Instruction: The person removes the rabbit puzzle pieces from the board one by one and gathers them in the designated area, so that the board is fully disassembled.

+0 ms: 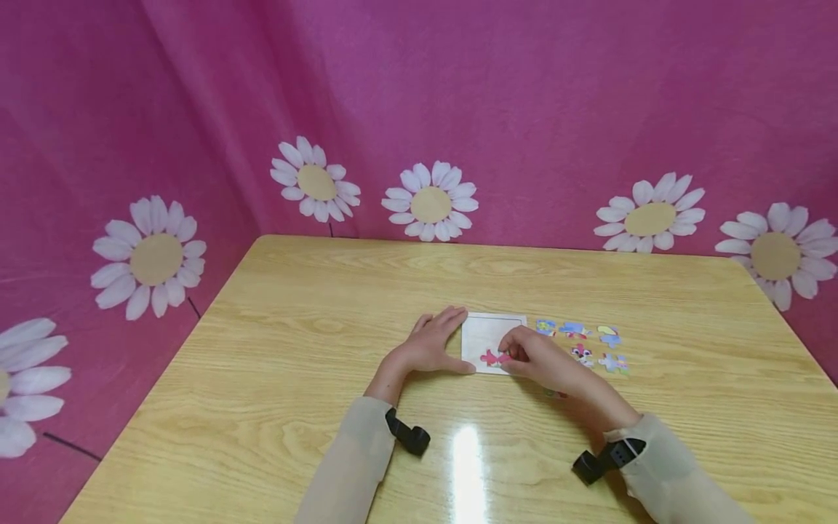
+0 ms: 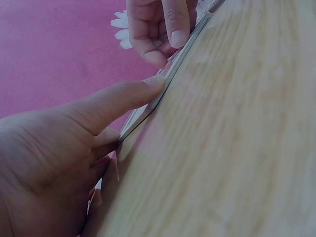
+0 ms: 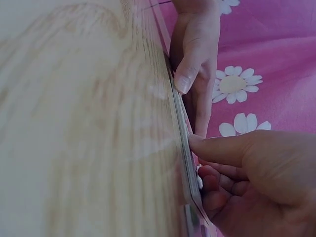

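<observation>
A white puzzle board [image 1: 481, 335] with a thin dark border line lies on the table. My left hand [image 1: 432, 346] rests along its left edge, fingers stretched toward the far corner and thumb [image 2: 148, 86] on the near corner. On the board's near part sits a red-pink puzzle piece [image 1: 489, 357]. Just right of it, my right hand [image 1: 540, 356] pinches another pink puzzle piece [image 1: 504, 357] low over the board, mostly hidden by the fingertips. In the right wrist view, the right thumb [image 3: 217, 148] lies at the board's edge with the other fingers curled.
Several loose puzzle pieces [image 1: 576, 330] lie in rows right of the board, some partly behind the right hand and wrist. The wooden table [image 1: 294, 349] meets a pink curtain [image 1: 524, 109] with daisies at its back and left.
</observation>
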The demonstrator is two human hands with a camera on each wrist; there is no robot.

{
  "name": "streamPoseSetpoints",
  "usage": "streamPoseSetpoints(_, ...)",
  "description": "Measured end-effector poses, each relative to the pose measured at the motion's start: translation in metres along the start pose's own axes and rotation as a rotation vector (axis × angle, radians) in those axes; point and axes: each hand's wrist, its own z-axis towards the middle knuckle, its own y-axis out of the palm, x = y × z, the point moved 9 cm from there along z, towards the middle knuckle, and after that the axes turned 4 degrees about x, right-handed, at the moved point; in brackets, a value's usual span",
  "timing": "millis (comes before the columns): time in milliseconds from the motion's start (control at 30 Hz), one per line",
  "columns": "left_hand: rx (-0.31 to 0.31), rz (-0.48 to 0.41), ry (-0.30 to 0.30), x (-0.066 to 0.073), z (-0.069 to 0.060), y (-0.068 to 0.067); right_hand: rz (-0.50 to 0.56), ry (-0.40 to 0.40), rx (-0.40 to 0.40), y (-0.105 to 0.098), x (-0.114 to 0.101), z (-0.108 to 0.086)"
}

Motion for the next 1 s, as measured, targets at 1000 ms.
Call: streamPoseSetpoints(1000,-0.005,0.023,-0.007,0.001,0.0,0.0,-0.017,-0.146,0.153,-0.005,-0.014,-0.011)
